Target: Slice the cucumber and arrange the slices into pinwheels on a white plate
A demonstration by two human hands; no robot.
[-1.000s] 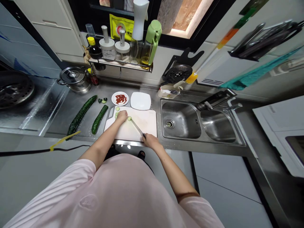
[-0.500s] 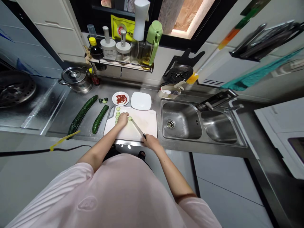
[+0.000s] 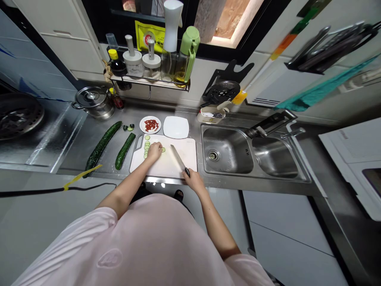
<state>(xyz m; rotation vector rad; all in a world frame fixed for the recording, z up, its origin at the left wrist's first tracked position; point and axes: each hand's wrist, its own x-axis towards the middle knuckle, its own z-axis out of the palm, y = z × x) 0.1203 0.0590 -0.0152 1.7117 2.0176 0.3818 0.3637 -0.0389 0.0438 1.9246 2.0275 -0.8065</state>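
A white cutting board [image 3: 175, 163] lies on the steel counter, with a column of cucumber slices [image 3: 147, 149] at its left side. My left hand [image 3: 154, 151] rests over the board, fingers curled and pressed together, beside a single round cucumber slice [image 3: 163, 149]. What lies under those fingers is hidden. My right hand [image 3: 194, 179] grips the black handle of a knife [image 3: 178, 159] at the board's front edge. Its blade points up and left, apart from the slice. Left of the board lie a shorter cucumber [image 3: 125, 151] and a longer one [image 3: 103, 145].
Behind the board stand a plate of chopped red pieces [image 3: 158, 129] and a white square plate [image 3: 176, 127]. A double sink [image 3: 229, 151] is on the right. A lidded pot [image 3: 101, 111] and cucumber ends [image 3: 130, 128] are at the left. Bottles stand on a rack [image 3: 154, 82].
The knife and my right hand have moved to the right, so the blade tip is now away from the round slice. My left hand has stayed nearly in place, and the view has shifted slightly.
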